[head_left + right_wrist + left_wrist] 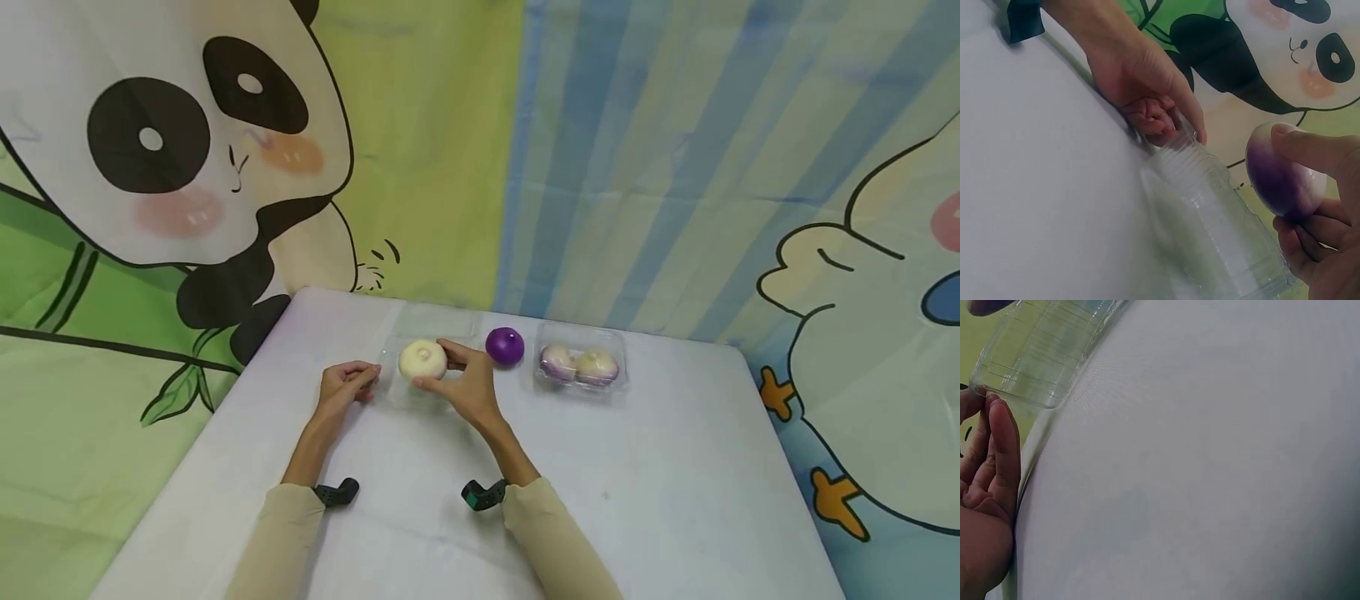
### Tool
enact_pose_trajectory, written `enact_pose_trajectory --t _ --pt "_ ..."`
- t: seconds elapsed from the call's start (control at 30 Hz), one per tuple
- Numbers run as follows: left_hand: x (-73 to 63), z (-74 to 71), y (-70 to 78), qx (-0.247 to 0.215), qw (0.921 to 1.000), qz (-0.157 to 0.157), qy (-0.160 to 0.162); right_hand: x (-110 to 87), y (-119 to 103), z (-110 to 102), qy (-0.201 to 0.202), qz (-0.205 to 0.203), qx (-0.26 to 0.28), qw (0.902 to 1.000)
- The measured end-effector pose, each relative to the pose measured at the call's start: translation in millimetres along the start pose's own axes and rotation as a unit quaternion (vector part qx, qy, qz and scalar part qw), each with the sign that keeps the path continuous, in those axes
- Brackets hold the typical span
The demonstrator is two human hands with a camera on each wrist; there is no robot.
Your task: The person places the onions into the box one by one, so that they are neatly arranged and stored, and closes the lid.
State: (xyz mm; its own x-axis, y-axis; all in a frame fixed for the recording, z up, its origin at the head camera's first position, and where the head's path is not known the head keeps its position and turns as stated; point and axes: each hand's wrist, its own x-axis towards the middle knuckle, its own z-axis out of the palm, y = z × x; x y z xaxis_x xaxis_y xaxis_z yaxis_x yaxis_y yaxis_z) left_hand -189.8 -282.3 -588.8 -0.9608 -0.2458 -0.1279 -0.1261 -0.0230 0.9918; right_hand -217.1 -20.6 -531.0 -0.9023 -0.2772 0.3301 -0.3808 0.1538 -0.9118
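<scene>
My right hand [474, 387] pinches a white-and-purple onion [422, 361] between thumb and fingers, its pale end facing up in the head view. In the right wrist view the purple side of the onion [1275, 178] shows, held above a clear plastic box [1210, 219]. That box [397, 395] lies with its lid [438, 321] folded back at the far side. At the box's left rim, my left hand [347, 387] pinches the edge between thumb and fingertips; the left wrist view shows this grip at a corner of the clear box [1038, 362].
Just right of the open box sits a deep purple onion [505, 346]. Further right stands another clear plastic box [581, 387] with two white-and-purple onions [596, 367] inside. Everything rests on a white-covered table [660, 483] against a printed cloth backdrop [435, 150].
</scene>
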Motion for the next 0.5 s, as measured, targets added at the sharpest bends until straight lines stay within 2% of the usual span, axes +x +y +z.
enact_pose_trajectory --t 0.13,0.27,0.4,0.5 --pt "4.8 -2.1 -1.2 -0.004 1.0 0.008 -0.001 3.4 2.8 7.7 -0.012 0.009 -0.004 0.9999" --pt "3.2 -2.4 -3.2 0.009 0.9998 0.015 0.013 -0.4 4.2 16.1 -0.024 0.029 -0.008 0.9993" --pt "1.4 4.0 -4.1 0.016 0.9993 0.025 0.023 -3.5 4.3 16.8 -0.033 0.043 -0.037 0.9978" --pt "5.6 11.5 -5.2 0.009 0.9993 0.033 0.014 -1.6 4.2 12.1 -0.034 0.045 -0.06 0.9966"
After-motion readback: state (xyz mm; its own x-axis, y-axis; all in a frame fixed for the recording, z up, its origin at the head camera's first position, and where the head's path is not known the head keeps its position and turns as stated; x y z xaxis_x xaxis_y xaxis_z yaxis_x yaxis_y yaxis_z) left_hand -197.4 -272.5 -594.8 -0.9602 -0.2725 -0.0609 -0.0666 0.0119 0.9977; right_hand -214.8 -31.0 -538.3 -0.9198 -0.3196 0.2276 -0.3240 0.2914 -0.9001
